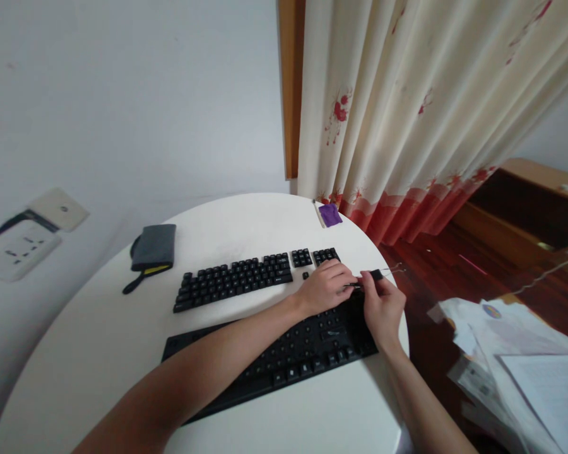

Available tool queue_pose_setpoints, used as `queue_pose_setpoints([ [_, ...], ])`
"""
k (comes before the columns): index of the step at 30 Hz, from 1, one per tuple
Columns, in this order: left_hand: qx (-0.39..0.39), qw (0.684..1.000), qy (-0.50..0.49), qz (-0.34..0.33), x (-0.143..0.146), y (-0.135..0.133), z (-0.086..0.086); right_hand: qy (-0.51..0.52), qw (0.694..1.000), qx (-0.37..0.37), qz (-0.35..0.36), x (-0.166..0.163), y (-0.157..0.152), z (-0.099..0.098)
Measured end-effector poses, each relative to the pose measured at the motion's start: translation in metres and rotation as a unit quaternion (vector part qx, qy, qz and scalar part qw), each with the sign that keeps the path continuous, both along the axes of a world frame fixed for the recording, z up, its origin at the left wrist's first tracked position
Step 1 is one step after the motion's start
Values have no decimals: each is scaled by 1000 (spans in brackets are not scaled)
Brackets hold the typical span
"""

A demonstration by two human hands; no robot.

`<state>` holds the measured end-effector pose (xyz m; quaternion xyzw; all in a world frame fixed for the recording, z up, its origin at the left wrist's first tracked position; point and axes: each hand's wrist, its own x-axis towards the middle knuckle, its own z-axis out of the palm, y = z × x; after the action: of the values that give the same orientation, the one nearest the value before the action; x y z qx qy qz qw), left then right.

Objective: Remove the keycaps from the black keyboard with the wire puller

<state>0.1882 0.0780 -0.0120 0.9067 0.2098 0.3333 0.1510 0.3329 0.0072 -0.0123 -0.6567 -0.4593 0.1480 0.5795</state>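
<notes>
My right hand [383, 306] is closed around a small black-handled wire keycap puller [375, 275], its thin wire ends sticking out to the right. My left hand [330, 285] meets it from the left, fingers pinched at a thin dark part; what exactly they grip is too small to make out. Both hands are over the right end of a black keyboard [260, 372], whose keycaps are mostly off, though several remain along its near edge. Removed black keycaps [236, 280] are laid out in keyboard order behind it. One loose keycap [305, 275] sits by itself near my left hand.
On the round white table [99, 340] lie a grey pouch [155, 247] at left and a purple cloth [330, 215] beside a thin brush-like stick at the back. A wall socket [21, 249] is at left, a curtain [383, 126] behind, and papers [544, 378] at right.
</notes>
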Motion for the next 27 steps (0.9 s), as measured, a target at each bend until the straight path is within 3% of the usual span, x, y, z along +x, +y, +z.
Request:
queue_pose_setpoints([
  [3,-32,998,-53,25,2,1,0,21,1000,-10,-14,0,0,-1],
  [6,-58,988,-100,106,1,7,1,56,998,-7,-15,-1,0,0],
  [10,-52,981,-41,180,-3,17,-1,80,997,-3,-24,-3,-1,2],
  [18,-19,977,107,183,-3,23,-10,91,996,9,-12,-3,-2,1],
  [27,14,974,96,205,-2,22,-9,78,997,0,-13,-4,-5,3],
])
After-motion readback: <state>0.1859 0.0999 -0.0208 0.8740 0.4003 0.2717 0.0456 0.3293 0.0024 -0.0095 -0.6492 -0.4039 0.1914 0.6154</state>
